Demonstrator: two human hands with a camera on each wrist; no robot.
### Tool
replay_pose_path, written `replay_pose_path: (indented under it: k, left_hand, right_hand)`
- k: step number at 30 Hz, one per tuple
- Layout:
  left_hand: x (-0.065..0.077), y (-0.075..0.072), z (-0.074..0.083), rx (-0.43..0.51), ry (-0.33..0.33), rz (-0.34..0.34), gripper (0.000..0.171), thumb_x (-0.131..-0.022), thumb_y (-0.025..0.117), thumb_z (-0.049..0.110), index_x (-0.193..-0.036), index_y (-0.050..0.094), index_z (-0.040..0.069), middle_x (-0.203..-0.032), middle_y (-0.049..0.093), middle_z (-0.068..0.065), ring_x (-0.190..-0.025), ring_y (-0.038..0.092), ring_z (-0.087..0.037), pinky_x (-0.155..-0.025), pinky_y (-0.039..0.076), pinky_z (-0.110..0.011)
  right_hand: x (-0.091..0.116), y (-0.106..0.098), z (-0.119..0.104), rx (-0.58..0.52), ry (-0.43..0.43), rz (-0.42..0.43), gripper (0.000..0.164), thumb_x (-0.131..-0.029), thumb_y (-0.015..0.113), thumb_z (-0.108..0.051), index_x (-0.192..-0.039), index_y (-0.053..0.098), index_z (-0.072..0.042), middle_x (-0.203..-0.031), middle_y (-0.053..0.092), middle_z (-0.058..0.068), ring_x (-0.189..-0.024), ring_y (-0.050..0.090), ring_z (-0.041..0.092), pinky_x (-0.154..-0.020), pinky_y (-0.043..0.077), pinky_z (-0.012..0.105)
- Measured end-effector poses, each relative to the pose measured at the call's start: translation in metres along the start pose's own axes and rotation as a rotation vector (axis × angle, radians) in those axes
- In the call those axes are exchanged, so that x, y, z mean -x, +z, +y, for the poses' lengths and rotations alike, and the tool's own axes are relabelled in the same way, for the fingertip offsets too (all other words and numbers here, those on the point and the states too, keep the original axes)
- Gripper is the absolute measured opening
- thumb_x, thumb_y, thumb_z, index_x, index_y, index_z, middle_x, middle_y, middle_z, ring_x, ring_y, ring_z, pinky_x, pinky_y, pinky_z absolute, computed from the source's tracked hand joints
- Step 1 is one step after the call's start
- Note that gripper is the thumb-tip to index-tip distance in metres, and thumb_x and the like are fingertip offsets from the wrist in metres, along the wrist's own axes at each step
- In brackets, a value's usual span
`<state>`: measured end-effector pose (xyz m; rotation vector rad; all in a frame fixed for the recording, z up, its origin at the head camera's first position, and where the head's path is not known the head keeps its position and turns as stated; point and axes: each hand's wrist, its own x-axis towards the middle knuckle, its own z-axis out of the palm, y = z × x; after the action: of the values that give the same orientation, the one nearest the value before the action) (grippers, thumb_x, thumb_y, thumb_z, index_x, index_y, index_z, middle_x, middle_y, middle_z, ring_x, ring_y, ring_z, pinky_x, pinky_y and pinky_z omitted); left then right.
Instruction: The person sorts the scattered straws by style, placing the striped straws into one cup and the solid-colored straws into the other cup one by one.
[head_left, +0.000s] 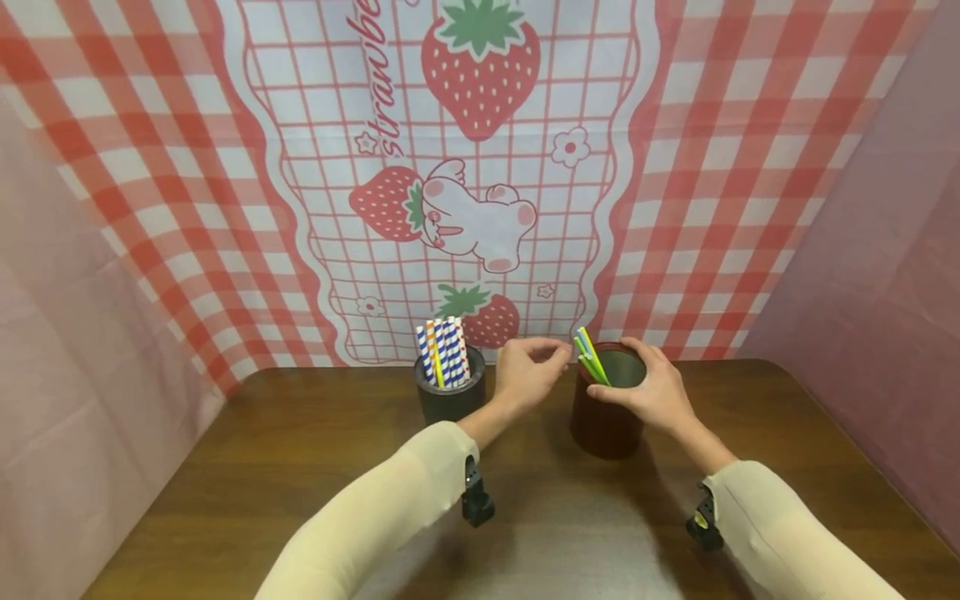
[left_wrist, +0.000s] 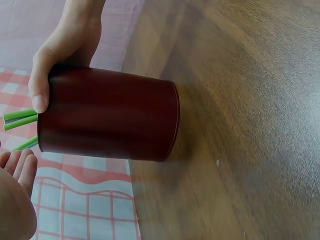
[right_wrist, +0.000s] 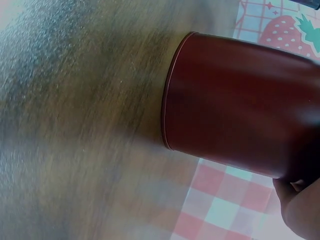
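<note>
My right hand [head_left: 660, 387] grips a dark red cylindrical holder [head_left: 607, 425] near its rim, thumb on the near side and fingers round the far side. Several straws [head_left: 591, 358], mostly green with a blue one among them, lean out over the holder's left edge. Close to their upper ends is my left hand [head_left: 528, 371], its thumb and fingers bent toward each other with nothing visible between them. From the left wrist, the holder [left_wrist: 107, 115] and the green straw ends [left_wrist: 20, 120] show, with my left fingers [left_wrist: 25, 167] just beside the lowest straw.
A dark grey cup [head_left: 453, 404] stands left of the holder, partly behind my left forearm. It holds several striped paper straws [head_left: 446, 350] in blue, orange, yellow and red-dotted white. Behind the wooden table [head_left: 337, 467] hangs a strawberry-print cloth [head_left: 480, 208].
</note>
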<state>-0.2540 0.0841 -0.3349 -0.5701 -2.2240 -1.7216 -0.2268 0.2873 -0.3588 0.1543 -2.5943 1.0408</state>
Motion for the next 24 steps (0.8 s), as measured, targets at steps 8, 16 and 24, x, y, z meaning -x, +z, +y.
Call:
replay_pose_path:
  k: [8,16,24]
  left_hand:
    - [-0.005,-0.011,0.005,-0.116,0.010,0.017,0.015,-0.085,0.070,0.027,-0.091,0.078,0.016,-0.071,0.072,0.007,-0.065,0.064,0.002,-0.068,0.051,-0.019]
    - [-0.011,-0.021,0.015,-0.076,0.027,0.007,0.022,-0.086,0.070,0.028,-0.098,0.076,0.011,-0.086,0.075,0.001,-0.076,0.069,-0.005,-0.073,0.053,-0.021]
    - [-0.017,-0.033,0.025,-0.011,0.004,-0.013,0.025,-0.088,0.068,0.027,-0.105,0.073,0.009,-0.099,0.074,-0.003,-0.088,0.070,-0.011,-0.075,0.054,-0.022]
  right_hand:
    - [-0.005,-0.007,0.010,0.030,-0.028,-0.052,0.094,-0.071,0.080,-0.050,-0.142,0.040,-0.004,-0.136,0.045,0.026,-0.116,0.048,0.040,-0.088,0.043,0.057]
    - [-0.009,-0.022,0.016,0.035,-0.106,-0.031,0.096,-0.075,0.078,-0.043,-0.149,0.029,-0.005,-0.147,0.034,0.027,-0.132,0.033,0.045,-0.097,0.032,0.067]
    - [-0.013,-0.042,0.004,0.061,-0.143,-0.058,0.092,-0.079,0.075,-0.043,-0.151,0.028,-0.009,-0.151,0.029,0.024,-0.136,0.027,0.046,-0.098,0.027,0.071]
